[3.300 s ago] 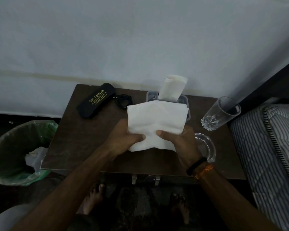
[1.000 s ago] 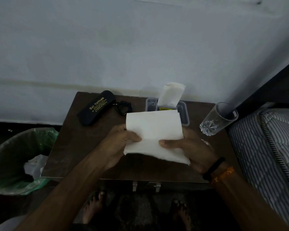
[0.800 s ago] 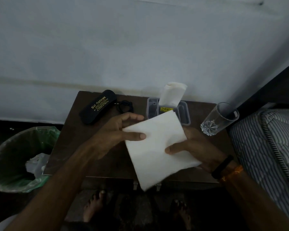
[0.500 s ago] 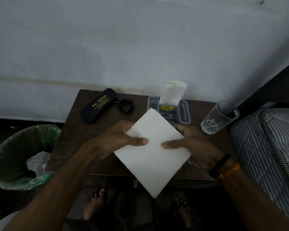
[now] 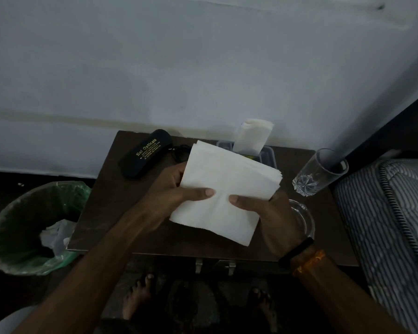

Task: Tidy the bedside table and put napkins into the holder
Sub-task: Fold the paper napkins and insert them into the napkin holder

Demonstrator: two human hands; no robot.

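Napkins point(image 5: 223, 189), diamond-turned half a second ago, now sit squarer, gripped by left hand point(image 5: 171, 196) and right hand point(image 5: 268, 213).

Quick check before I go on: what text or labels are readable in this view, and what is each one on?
"Sai Opticals": gold lettering on the black glasses case, at the table's back left.
Smaller gold lines beneath it on the case: too small to read.
Yellow label in the clear plastic holder: mostly hidden behind the held napkin stack, unreadable.
Nothing else bears text.

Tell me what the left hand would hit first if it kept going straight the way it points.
Probably the right hand: the left hand points rightward across the napkin stack they share, though depth is unclear.
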